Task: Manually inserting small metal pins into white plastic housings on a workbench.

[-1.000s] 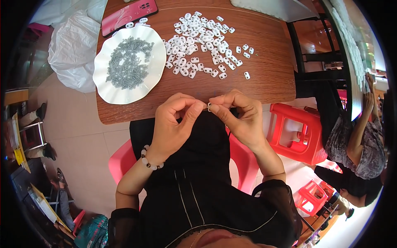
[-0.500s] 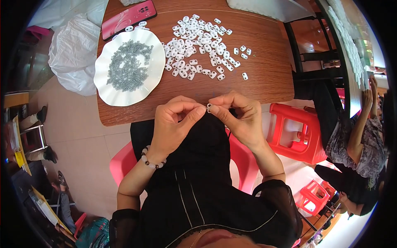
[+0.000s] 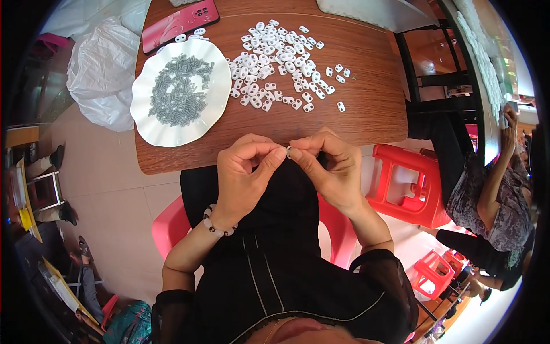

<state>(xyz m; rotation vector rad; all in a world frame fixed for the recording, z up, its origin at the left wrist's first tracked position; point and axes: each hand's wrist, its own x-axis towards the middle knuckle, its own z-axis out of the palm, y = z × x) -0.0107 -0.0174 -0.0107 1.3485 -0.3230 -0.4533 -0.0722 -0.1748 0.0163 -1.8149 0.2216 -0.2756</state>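
Just beyond the table's near edge, my left hand (image 3: 247, 172) is closed in a pinch of thumb and forefinger. What lies in that pinch is too small to make out. Its fingertips nearly meet those of my right hand (image 3: 329, 166), which pinches a small white two-holed plastic piece (image 3: 289, 151) between thumb and forefinger. Many like it lie in a loose pile of white two-holed pieces (image 3: 269, 57) on the brown table (image 3: 366, 80). To the left stands a white wavy-rimmed plate (image 3: 142, 109) holding a heap of tiny grey, spring-like cylinders (image 3: 179, 92).
A pink phone (image 3: 180, 26) lies at the table's far left, with a few white pieces beside it. A crumpled white plastic bag (image 3: 103, 74) hangs left of the table. Red stools (image 3: 409, 183) stand at the right, where another person (image 3: 492, 195) works at a neighbouring table.
My two hands stay almost in place, fingertips together, with the white piece turned slightly. At the right, the other person's arms have shifted.
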